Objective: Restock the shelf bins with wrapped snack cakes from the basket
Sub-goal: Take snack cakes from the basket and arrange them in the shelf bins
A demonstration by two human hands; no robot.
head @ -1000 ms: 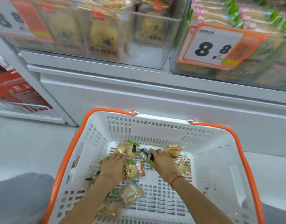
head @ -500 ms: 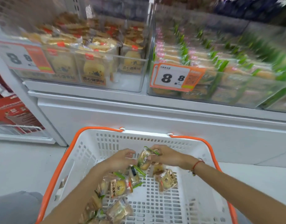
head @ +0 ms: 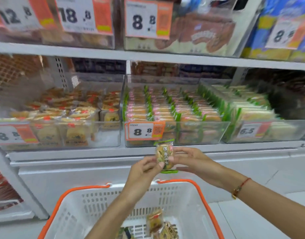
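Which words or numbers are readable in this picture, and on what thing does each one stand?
"12.8": top shelf, far-left price tag
"18.8": second top tag
"8.8": third top tag
"8.8": green-wrapped cakes' bin tag
"8.8": left bin tag, partly cut off
"6.5": right bin tag
Held snack cake, in both hands: print blurred, unreadable.

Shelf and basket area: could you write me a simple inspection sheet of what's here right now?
Surface: white shelf carrying clear bins of wrapped cakes.
Job's things: snack cake with green-edged wrapper held upright below the 8.8 price tag; more cakes in the white basket.
Clutter: nothing seen.
Grippers: left hand and right hand both pinch the cake.
Cables: nothing seen.
Surroundings: upper shelf bins, blurred; grey floor.
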